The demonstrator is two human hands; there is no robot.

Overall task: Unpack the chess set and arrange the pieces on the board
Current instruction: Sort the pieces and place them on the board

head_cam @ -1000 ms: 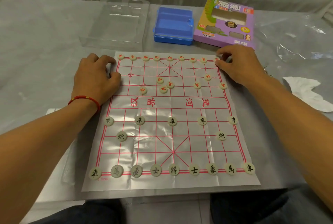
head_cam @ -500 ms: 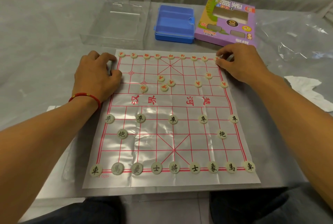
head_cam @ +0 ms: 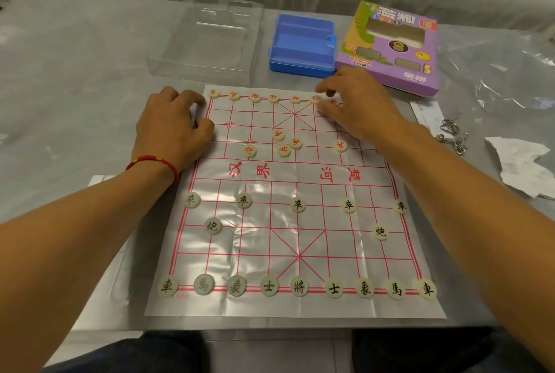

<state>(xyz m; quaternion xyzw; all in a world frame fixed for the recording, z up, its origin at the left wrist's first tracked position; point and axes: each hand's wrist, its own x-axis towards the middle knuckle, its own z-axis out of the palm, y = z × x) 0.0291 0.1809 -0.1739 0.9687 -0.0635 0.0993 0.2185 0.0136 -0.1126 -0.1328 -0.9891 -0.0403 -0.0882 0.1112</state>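
A plastic chess board sheet (head_cam: pixel 258 240) lies flat on the table. Black-lettered pieces stand in order on the near half, with a full near row (head_cam: pixel 298 286). Red-lettered pieces line the far row (head_cam: pixel 254 97). Several red pieces (head_cam: pixel 283 150) sit loosely near the middle of the far half. My left hand (head_cam: pixel 171 129) rests with curled fingers on the board's far left edge and holds nothing. My right hand (head_cam: pixel 357 105) hovers over the far row right of centre, with its fingertips pinched together. Whether a piece is between them is hidden.
Behind the board stand a clear plastic lid (head_cam: pixel 207 39), a blue plastic box (head_cam: pixel 301 45) and the purple cardboard package (head_cam: pixel 393 48). To the right lie metal ring puzzles (head_cam: pixel 452 135), crumpled paper (head_cam: pixel 522 165) and plastic wrap (head_cam: pixel 504 72).
My right hand has moved left along the far row, from the right corner toward the centre. My left hand has stayed at the far left edge.
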